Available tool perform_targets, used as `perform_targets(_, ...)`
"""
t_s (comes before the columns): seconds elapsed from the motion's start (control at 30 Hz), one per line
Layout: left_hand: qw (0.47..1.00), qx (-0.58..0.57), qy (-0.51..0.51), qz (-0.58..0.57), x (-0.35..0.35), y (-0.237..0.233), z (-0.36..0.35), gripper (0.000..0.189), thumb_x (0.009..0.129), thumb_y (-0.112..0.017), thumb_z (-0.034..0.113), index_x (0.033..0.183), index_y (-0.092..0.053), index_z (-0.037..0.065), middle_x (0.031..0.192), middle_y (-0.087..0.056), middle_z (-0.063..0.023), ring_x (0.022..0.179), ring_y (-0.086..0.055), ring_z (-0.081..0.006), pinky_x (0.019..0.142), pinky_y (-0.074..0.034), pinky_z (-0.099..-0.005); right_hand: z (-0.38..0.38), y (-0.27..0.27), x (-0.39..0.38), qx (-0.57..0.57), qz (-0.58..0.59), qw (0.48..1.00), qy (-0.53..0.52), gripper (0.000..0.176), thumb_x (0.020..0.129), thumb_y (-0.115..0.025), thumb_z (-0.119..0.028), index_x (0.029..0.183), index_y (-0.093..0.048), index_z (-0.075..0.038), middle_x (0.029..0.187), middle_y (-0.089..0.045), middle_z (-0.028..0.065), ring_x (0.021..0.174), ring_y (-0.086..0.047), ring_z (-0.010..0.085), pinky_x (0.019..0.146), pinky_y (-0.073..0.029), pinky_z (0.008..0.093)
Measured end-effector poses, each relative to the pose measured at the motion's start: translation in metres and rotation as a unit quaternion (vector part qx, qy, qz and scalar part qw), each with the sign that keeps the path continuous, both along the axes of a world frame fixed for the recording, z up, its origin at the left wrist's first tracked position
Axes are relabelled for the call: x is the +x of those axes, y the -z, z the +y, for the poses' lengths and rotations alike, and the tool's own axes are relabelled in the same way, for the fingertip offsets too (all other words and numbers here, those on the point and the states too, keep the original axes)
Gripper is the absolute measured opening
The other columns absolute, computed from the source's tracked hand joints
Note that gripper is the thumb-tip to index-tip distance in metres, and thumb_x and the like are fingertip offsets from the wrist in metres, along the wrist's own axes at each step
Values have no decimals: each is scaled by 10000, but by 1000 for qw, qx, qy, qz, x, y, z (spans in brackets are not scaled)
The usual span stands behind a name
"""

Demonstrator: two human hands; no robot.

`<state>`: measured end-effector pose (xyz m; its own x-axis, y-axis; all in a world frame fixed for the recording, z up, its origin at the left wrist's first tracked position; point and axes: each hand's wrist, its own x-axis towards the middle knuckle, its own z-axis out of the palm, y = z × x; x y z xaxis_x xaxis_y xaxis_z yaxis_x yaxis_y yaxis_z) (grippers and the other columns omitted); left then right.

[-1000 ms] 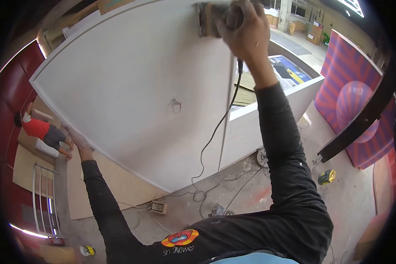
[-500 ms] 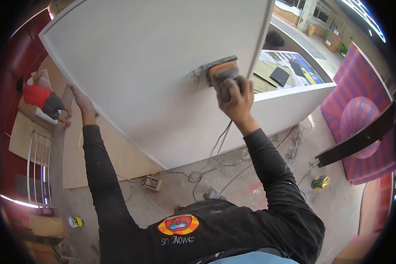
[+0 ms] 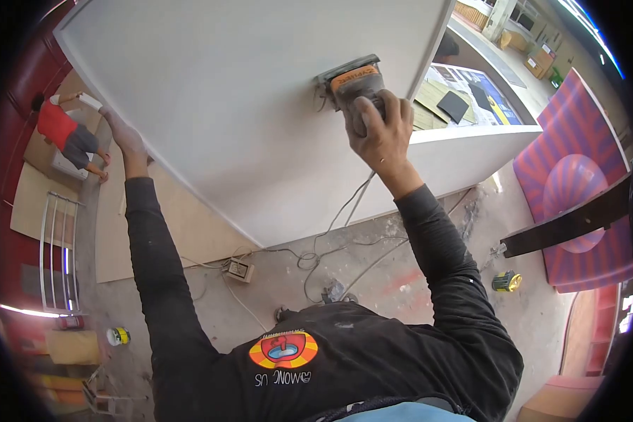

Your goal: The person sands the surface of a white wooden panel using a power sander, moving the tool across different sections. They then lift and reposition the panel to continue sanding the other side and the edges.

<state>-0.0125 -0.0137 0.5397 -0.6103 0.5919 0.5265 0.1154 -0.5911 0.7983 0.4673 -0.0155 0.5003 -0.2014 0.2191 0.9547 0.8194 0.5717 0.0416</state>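
One sander (image 3: 352,77), its orange label unreadable, was pressed against the white panel (image 3: 225,91), with the right hand (image 3: 380,133) in a closed grip around it. The left hand (image 3: 123,133) touched the panel's edge, grip unclear. The shirt (image 3: 344,373) read "AMONG US".

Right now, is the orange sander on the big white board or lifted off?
On it. The orange and grey power sander lies flat against the big white board, with the right hand gripping it.
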Motion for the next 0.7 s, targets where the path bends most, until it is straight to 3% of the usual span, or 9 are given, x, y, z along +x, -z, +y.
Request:
perform_targets(0.07, 1000, -3, 8, -7, -1, 1, -3, 832, 1072, -180, 656, 1599, -261, 18, 1645, -318, -119, 1483, -335, -268, 1228, -251, -358, 2, -3, 2, -8, -9, 1000, 9, 339, 733, -830, -194, 1027, -662, -184, 1081, -562, 114, 915, -532, 334, 789, -438, 451)
perform_targets(0.17, 999, -15, 18, -30, 9, -4, -11, 829, 1073, -186, 655, 1598, -264, 18, 1640, -327, -116, 1478, -338, -266, 1230, -245, -355, 6, -48, -3, 51, 79, 995, 32, 359, 732, -818, -192, 1051, -655, -204, 1088, -559, 95, 907, -526, 321, 786, -424, 440)
perform_targets(0.23, 998, -21, 20, -47, 6, -5, -10, 827, 1073, -189, 654, 1598, -265, 20, 1639, -330, -113, 1477, -339, -266, 1231, -242, -354, 3, -40, -13, 35, 63, 997, 25, 367, 728, -816, -191, 1055, -652, -213, 1091, -558, 92, 902, -526, 319, 783, -421, 439)
perform_targets(0.3, 996, 7, 83, -43, -10, 0, -2, 828, 1072, -191, 658, 1600, -263, 25, 1643, -327, -107, 1477, -339, -268, 1231, -242, -354, -2, -18, -19, 27, 28, 999, 15, 388, 704, -815, -192, 1051, -647, -235, 1097, -556, 86, 889, -528, 317, 770, -414, 432)
perform_targets(0.4, 999, -7, 27, -41, 4, -3, -8, 829, 1070, -183, 660, 1601, -263, 29, 1645, -324, -107, 1482, -333, -273, 1233, -236, -358, -6, 15, -12, -12, 33, 999, 35, 413, 689, -828, -200, 1059, -648, -233, 1101, -557, 99, 929, -526, 329, 809, -397, 453)
perform_targets(0.53, 998, -7, 25, -63, 18, -10, -12, 825, 1071, -190, 659, 1599, -267, 30, 1638, -334, -105, 1479, -338, -267, 1230, -247, -360, 4, -16, -5, 20, 103, 993, 47, 390, 725, -835, -229, 1064, -646, -183, 1112, -552, 120, 983, -533, 351, 822, -397, 468)
perform_targets(0.6, 1000, 5, 2, -21, 17, -9, -13, 819, 1071, -198, 658, 1595, -279, 33, 1625, -350, -105, 1466, -352, -263, 1220, -270, -364, 3, -26, -16, 23, 128, 990, 48, 377, 735, -833, -231, 1059, -646, -183, 1109, -550, 127, 987, -531, 356, 820, -408, 467)
perform_targets(0.7, 999, 15, 20, -45, 22, -11, -15, 802, 1076, -206, 647, 1590, -290, 38, 1613, -365, -104, 1452, -368, -254, 1207, -294, -365, -11, 14, -29, -17, 132, 990, 44, 409, 725, -844, -212, 1079, -643, -182, 1098, -546, 142, 993, -534, 366, 840, -421, 473)
